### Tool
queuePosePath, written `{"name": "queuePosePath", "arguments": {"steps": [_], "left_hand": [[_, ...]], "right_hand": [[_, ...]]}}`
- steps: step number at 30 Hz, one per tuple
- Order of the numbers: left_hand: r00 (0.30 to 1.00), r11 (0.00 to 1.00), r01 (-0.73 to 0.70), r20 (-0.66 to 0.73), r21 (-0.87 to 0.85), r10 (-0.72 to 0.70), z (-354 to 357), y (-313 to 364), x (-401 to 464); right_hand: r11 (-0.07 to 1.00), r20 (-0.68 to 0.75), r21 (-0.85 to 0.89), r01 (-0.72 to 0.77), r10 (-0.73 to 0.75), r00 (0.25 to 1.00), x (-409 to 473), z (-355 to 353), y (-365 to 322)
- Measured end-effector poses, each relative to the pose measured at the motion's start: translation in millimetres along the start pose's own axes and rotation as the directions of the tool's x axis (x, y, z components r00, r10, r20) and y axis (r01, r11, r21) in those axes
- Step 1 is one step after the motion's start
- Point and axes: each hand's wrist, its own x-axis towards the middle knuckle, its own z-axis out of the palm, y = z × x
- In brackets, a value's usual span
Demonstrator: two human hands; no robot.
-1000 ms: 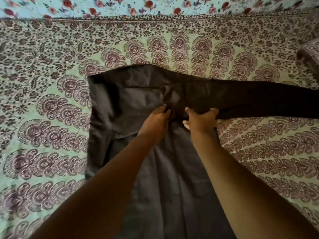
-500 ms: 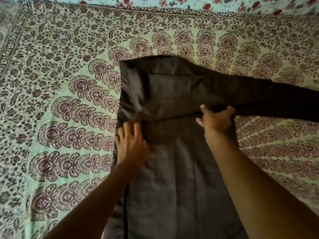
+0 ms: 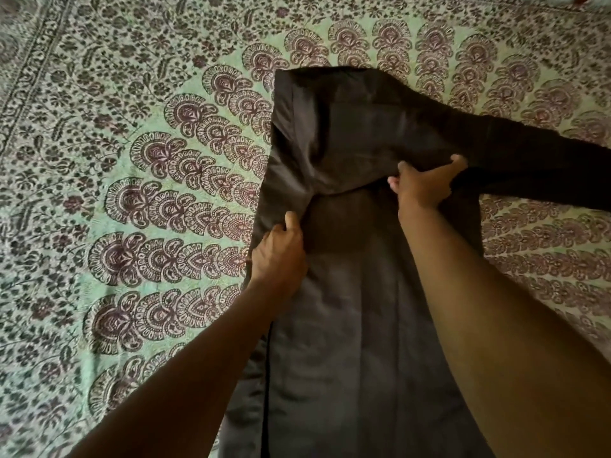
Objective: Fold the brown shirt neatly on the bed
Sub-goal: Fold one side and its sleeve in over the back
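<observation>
Left hand [image 3: 279, 256] curled, gripping the near-left edge of the dark brown cloth shirt [image 3: 357, 325] to tuck it; right hand [image 3: 425, 185] pinches the folded-over sleeve fold, anchoring it flat on the green paisley-print bedspread [image 3: 132, 193].

- A home bedroom is showing here; a bed [image 3: 132, 160] is filling nearly the whole view, seen from above
- A printed cotton bedspread [image 3: 165, 246] is covering it; pale green ground, dark maroon paisley fans and a leafy floral border are running across it
- A brown shirt [image 3: 347, 325] is lying spread on the cover; 2 bare hands are working it, a household laundry chore
</observation>
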Motion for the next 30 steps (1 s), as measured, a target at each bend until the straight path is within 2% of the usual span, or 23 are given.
{"name": "queuePosePath", "arguments": {"steps": [2, 5, 7, 9, 11, 14, 15, 17, 19, 22, 24, 28, 30], "left_hand": [[0.999, 0.993, -0.024, 0.018, -0.114, 0.026, -5.7, 0.6, -1.9], [0.999, 0.923, -0.030, 0.001, -0.383, 0.033, -8.3, -0.9, -6.1], [0.999, 0.861, -0.038, -0.039, -0.508, 0.021, -5.6, -5.9, -7.2], [0.998, 0.815, -0.048, -0.069, -0.578, 0.010, -5.3, -14.7, -8.2], [0.992, 0.821, -0.097, -0.118, -0.563, 0.036, -6.9, -26.9, -16.6], [0.985, 0.879, -0.140, -0.155, -0.457, 0.077, -9.2, -42.6, -39.9], [0.985, 0.899, -0.148, -0.145, -0.413, 0.096, -7.6, -48.8, -49.5], [0.987, 0.911, -0.149, -0.114, -0.384, 0.113, 1.1, -72.9, -76.2], [0.993, 0.933, -0.121, -0.055, -0.338, 0.108, 8.3, -93.0, -125.0], [0.996, 0.942, -0.086, -0.042, -0.323, 0.077, 21.0, -127.4, -183.8], [0.994, 0.944, -0.107, -0.024, -0.312, 0.105, 27.4, -136.8, -200.4], [0.955, 0.943, -0.296, -0.019, -0.155, 0.297, 40.5, -144.0, -225.2], [0.934, 0.933, -0.354, 0.035, -0.061, 0.357, 40.7, -135.3, -232.9]], "right_hand": [[0.998, 0.022, -0.055, 0.010, -0.009, 1.000, -23.0, -7.2, 4.9], [0.985, 0.198, -0.169, 0.019, 0.015, 0.980, -74.3, -22.9, 38.0], [0.979, 0.352, -0.206, 0.012, 0.062, 0.934, -117.4, -40.4, 66.5], [0.971, 0.441, -0.228, -0.066, 0.164, 0.882, -166.2, -59.4, 91.0], [0.955, 0.475, -0.277, -0.105, 0.231, 0.849, -210.6, -78.3, 111.7], [0.884, 0.560, -0.450, 0.127, 0.169, 0.811, -240.8, -93.4, 125.4], [0.853, 0.577, -0.486, 0.190, 0.150, 0.803, -243.5, -96.7, 127.2], [0.780, 0.556, -0.587, 0.218, 0.192, 0.809, -255.0, -97.7, 125.1], [0.684, 0.527, -0.700, 0.205, 0.301, 0.795, -280.5, -110.1, 135.3], [0.665, 0.533, -0.734, 0.139, 0.437, 0.725, -316.9, -120.4, 154.9], [0.622, 0.536, -0.765, 0.166, 0.474, 0.698, -319.4, -125.1, 153.0], [0.656, 0.556, -0.730, 0.194, 0.403, 0.727, -316.1, -154.1, 154.6], [0.680, 0.569, -0.698, 0.226, 0.334, 0.751, -311.9, -172.6, 153.7]]}}
